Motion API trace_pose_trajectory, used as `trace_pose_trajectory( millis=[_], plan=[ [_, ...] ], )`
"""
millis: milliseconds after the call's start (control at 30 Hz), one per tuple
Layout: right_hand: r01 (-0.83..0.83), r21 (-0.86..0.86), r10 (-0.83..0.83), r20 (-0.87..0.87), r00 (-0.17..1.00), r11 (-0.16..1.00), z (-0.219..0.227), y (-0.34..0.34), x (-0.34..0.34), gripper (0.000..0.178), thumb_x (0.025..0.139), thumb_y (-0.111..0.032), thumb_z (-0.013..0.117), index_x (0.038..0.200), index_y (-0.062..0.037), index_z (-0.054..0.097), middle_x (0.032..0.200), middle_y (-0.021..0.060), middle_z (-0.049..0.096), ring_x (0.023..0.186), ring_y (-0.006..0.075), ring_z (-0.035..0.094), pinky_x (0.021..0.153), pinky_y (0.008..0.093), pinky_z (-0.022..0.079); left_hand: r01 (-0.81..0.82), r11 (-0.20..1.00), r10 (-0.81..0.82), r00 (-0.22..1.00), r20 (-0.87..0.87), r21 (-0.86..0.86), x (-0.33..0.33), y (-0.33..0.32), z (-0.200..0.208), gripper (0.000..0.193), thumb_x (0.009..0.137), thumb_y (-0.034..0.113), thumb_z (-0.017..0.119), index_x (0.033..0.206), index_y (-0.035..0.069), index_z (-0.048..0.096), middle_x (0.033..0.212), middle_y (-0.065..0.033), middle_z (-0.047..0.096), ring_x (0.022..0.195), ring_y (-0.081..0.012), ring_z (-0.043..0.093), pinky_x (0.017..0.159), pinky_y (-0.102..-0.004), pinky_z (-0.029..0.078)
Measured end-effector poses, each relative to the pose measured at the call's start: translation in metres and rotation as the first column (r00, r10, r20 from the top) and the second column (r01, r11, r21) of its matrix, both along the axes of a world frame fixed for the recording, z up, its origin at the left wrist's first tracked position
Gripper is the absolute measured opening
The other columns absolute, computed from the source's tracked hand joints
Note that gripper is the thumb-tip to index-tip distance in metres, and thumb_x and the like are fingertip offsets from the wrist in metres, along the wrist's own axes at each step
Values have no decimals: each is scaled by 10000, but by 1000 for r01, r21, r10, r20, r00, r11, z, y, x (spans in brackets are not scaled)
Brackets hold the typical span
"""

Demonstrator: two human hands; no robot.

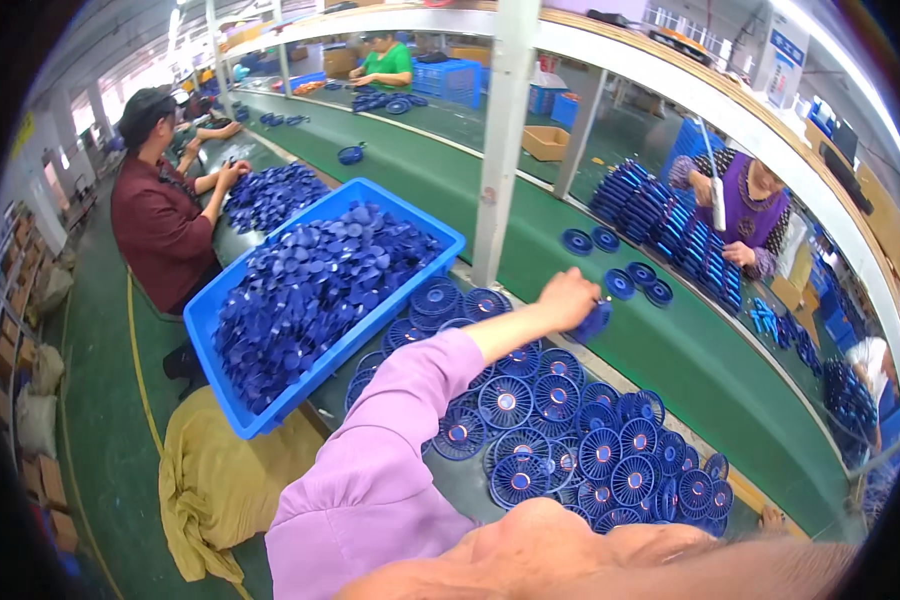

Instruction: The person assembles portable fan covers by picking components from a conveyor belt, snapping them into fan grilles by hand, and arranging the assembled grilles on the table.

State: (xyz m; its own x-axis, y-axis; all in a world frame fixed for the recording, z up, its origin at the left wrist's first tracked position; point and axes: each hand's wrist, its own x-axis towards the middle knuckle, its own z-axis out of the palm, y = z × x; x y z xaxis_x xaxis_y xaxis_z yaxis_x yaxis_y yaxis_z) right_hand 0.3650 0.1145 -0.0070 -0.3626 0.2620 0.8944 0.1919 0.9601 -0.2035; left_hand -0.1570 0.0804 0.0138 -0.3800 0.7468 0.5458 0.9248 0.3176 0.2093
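My left hand (568,300) is stretched out over the green conveyor belt (560,270), palm down. Its fingers are closed on a round blue fan grille (592,322), partly hidden under the hand. More blue fan grilles (556,397) are heaped on the bench below my left arm, many with a coppery ring at the middle. A few dark blue round pieces (620,283) lie on the belt just beyond the hand. At the lower right, a small part of my right hand (773,520) shows beside the grille heap; its fingers cannot be made out.
A large blue bin (425,262) full of small blue discs stands left of the heap. A white post (503,140) rises between bench and belt. One person (165,210) sits at the left; another (745,205), across the belt, holds a tool by stacked blue parts.
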Motion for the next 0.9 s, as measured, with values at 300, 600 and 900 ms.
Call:
trace_pose_trajectory(
  millis=[300, 600, 900],
  plan=[
    [-139, -343, 216, 199, 956, 929, 73, -34, -124, 841, 648, -94, 722, 1412, 1, 381, 1485, 207, 365, 1371, 380, 344, 1135, 471, 259, 59, 909, -390, 471, 791, 413, 132, -49, -8, 266, 967, 279, 576, 1050, 28, 550, 882, -104, 657, 848, -158, 637, 723, -325, 497],
    [-238, -233, 323, 462, 826, 943, 67, -62, -203, 800, 588, -170, 849, 1316, -83, 530, 1416, 204, 410, 1249, 411, 419, 1039, 501, 365, -302, 687, -726, -302, 617, 661, 209, -98, -21, 406, 1027, 409, 459, 1194, 65, 596, 1168, -46, 620, 1089, -123, 572, 959, -288, 455],
    [-428, -277, 509, 515, 690, 860, 60, -63, -235, 814, 712, -479, 748, 1381, -103, 476, 1452, 228, 360, 1276, 436, 389, 1070, 529, 320, -439, 608, -708, -677, 202, 662, 187, -124, -34, 407, 1011, 465, 452, 1208, 142, 602, 1166, -50, 645, 1056, -172, 631, 935, -383, 513]
  ],
)
